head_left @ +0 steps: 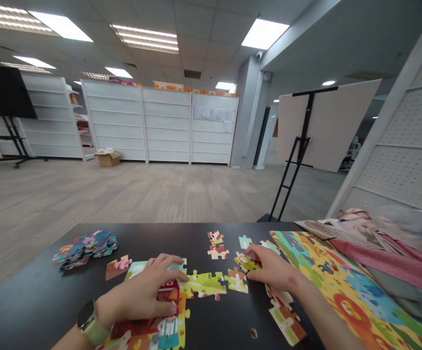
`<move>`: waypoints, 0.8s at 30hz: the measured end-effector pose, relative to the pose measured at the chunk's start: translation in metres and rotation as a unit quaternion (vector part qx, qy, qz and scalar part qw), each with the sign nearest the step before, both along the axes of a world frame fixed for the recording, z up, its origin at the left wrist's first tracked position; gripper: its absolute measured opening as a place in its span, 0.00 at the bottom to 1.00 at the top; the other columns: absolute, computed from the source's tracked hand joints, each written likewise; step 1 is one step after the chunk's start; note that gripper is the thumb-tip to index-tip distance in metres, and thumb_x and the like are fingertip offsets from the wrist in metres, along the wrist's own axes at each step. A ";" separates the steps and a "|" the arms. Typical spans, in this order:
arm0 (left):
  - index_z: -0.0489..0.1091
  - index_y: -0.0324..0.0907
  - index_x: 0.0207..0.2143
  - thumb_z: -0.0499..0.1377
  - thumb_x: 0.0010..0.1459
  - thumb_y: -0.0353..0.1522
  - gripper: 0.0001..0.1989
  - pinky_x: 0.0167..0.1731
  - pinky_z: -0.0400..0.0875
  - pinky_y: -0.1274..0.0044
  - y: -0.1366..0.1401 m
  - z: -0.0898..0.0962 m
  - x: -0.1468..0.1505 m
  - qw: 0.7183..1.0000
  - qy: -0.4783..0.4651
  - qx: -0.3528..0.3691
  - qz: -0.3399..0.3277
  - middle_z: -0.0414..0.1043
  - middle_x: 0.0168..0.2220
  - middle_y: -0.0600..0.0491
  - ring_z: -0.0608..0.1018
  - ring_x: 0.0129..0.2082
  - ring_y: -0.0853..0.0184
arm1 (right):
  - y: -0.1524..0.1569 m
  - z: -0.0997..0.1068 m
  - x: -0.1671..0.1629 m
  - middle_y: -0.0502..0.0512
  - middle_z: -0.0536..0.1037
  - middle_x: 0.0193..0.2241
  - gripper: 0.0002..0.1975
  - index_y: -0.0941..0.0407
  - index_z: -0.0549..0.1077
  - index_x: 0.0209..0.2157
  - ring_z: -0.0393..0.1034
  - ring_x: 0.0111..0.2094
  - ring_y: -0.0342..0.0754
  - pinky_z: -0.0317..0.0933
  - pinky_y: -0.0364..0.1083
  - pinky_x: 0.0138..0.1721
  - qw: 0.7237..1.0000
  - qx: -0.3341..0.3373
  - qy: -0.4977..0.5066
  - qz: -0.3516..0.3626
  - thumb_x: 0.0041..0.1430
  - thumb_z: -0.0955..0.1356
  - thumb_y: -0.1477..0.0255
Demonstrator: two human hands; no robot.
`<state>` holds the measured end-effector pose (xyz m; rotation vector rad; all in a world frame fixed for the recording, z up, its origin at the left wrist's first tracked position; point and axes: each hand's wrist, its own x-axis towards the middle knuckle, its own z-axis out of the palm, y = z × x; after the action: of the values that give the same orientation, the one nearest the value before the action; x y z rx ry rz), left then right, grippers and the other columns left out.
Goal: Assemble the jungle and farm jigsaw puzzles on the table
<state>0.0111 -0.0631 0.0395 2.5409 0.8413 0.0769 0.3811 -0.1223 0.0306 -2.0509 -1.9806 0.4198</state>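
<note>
My left hand (147,291), with a watch (91,321) on its wrist, lies with spread fingers on a partly joined jigsaw puzzle (204,284) and hides much of it. A green strip of joined pieces reaches right from under its fingertips. My right hand (274,270) has thumb and forefinger closed on a yellow-green puzzle piece (245,261). Just below that is a piece with a white-and-brown pattern (237,282). Farther back lie two cow-patterned pieces (217,251). Brown and green pieces (287,323) are partly under my right forearm.
A pile of blue puzzle pieces (87,248) is at the table's left, with a pink-and-brown piece (118,266) nearer me. On the right lies a colourful animal picture sheet (327,272) beside heaped cloth and bags (382,248). A small brown scrap (254,333) sits near the front.
</note>
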 end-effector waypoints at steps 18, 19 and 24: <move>0.70 0.58 0.56 0.67 0.53 0.40 0.27 0.62 0.54 0.53 0.000 -0.001 -0.001 1.000 -0.021 0.004 -0.005 0.58 0.65 0.50 0.59 0.64 0.45 | 0.002 0.002 -0.014 0.59 0.74 0.46 0.17 0.55 0.73 0.44 0.69 0.48 0.56 0.61 0.51 0.50 0.996 0.075 0.014 0.047 0.51 0.67 0.77; 0.70 0.59 0.56 0.67 0.52 0.40 0.28 0.63 0.53 0.53 0.000 -0.001 -0.001 1.000 -0.020 0.002 -0.004 0.59 0.65 0.50 0.59 0.64 0.45 | 0.002 0.004 -0.012 0.59 0.74 0.46 0.17 0.55 0.73 0.43 0.68 0.50 0.56 0.60 0.51 0.52 0.995 0.086 0.010 0.044 0.50 0.67 0.78; 0.70 0.59 0.56 0.68 0.51 0.38 0.28 0.62 0.54 0.54 -0.002 0.001 0.000 1.000 -0.009 -0.004 0.004 0.59 0.65 0.51 0.59 0.65 0.45 | -0.007 0.010 -0.030 0.52 0.77 0.43 0.12 0.53 0.77 0.34 0.72 0.46 0.50 0.63 0.46 0.50 0.984 0.053 0.073 0.152 0.46 0.69 0.80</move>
<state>0.0109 -0.0647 0.0408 2.5265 0.8431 0.0975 0.3512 -0.1295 0.0409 -1.6099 -2.1772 0.4968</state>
